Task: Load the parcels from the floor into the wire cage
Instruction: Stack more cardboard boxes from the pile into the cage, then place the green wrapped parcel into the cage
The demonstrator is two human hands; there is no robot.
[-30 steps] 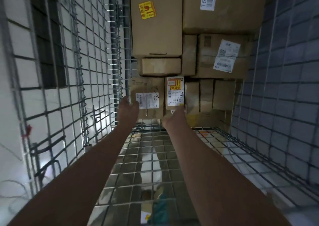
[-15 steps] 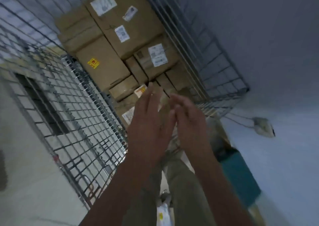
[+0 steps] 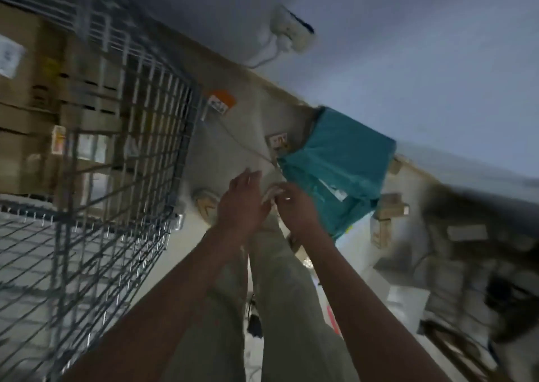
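Note:
The wire cage [image 3: 122,154] fills the left of the blurred view, with several cardboard boxes [image 3: 26,95] stacked at its back. A large teal-wrapped parcel [image 3: 338,163] lies on the floor right of centre. Small cardboard parcels [image 3: 389,209] lie beyond its right end. My left hand [image 3: 243,201] and my right hand [image 3: 297,206] hang side by side over the floor, just left of the teal parcel. Both have relaxed fingers and hold nothing.
A white power strip [image 3: 291,33] with a cable lies on the floor at the top. A small orange-labelled item [image 3: 218,104] sits by the cage's corner. A dark heap of objects [image 3: 481,250] crowds the right. My trouser legs [image 3: 262,308] run below my hands.
My hands have drawn back out of the cage, away from the boxes they touched. The view has swung right, from the cage's inside to the floor and the teal parcel.

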